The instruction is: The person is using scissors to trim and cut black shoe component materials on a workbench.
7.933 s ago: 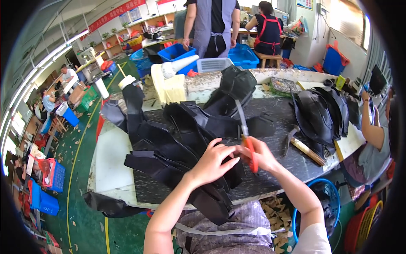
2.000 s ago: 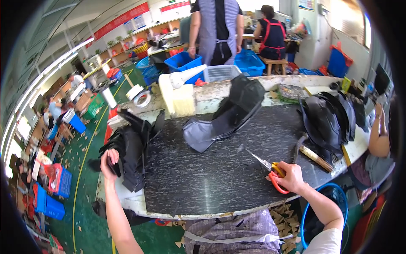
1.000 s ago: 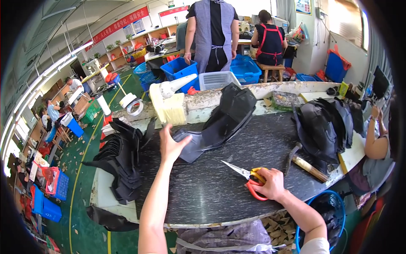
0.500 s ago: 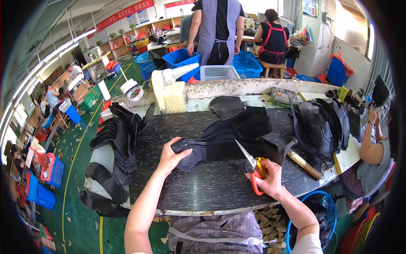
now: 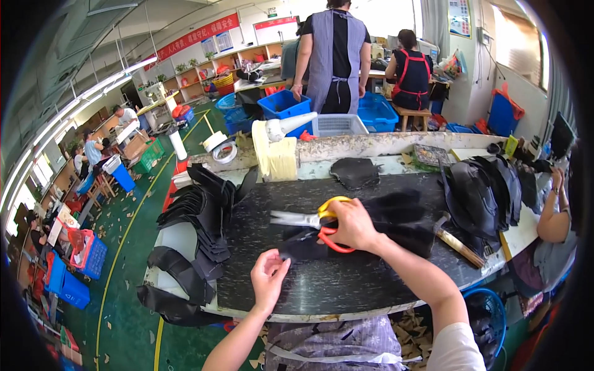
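Note:
My right hand (image 5: 355,226) grips a pair of scissors (image 5: 298,219) with a yellow and an orange-red handle loop. The blades point left and look slightly parted, above a black sheet piece (image 5: 305,247) of leather-like material. At that piece's left corner, the fingertips of my left hand (image 5: 270,276) pinch its edge. More black pieces (image 5: 396,216) lie behind and right of my right hand, partly covered by it. Whether the blades touch the material I cannot tell.
Curved black pieces are stacked at the left (image 5: 201,216) and the right (image 5: 479,191). A wooden-handled hammer (image 5: 461,248) lies at right. Along the back are another black piece (image 5: 354,172) and a cone-topped stand (image 5: 275,151). A blue basket (image 5: 500,312) stands below. Other people work nearby.
My right hand has swung left with the scissors, their blades now pointing left over the black material. My left hand has come nearer, pinching one piece's edge. The whole view has shifted slightly.

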`<state>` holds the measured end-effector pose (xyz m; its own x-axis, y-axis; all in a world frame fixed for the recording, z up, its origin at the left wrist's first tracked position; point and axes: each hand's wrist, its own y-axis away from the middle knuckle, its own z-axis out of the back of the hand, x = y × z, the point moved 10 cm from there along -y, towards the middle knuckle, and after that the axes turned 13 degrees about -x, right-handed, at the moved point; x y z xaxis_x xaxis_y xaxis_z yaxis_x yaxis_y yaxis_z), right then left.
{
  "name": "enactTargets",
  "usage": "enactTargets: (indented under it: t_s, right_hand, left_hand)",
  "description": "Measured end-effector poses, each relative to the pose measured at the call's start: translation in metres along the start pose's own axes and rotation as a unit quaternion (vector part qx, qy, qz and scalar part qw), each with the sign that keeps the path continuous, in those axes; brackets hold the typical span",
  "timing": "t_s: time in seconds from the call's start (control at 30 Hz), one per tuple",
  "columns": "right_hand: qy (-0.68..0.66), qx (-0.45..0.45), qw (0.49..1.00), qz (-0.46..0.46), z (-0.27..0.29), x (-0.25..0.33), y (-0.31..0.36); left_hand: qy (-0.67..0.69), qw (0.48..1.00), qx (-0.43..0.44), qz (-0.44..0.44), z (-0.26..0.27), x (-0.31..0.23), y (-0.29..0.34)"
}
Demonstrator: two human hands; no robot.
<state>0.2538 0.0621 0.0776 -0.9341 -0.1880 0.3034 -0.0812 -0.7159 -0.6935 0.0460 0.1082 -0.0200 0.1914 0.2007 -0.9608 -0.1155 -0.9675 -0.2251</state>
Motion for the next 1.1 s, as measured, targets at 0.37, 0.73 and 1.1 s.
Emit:
enactTargets:
  t_s: [0.37,0.73,1.1]
  right_hand:
    - [-0.115,-0.039,0.984,-0.128,0.004,-0.016,0.019]
    - [-0.224,-0.022,0.957,-0.184,-0.003,-0.033,0.026]
    - [-0.355,0.011,0.913,-0.2,-0.01,-0.017,0.028]
  left_hand:
    - [-0.07,0.983,0.014,-0.168,-0.064,-0.031,-0.014]
    - [-0.1,0.962,-0.113,-0.229,-0.051,-0.059,-0.013]
    - [-0.105,0.933,-0.081,-0.335,-0.061,-0.096,-0.001]
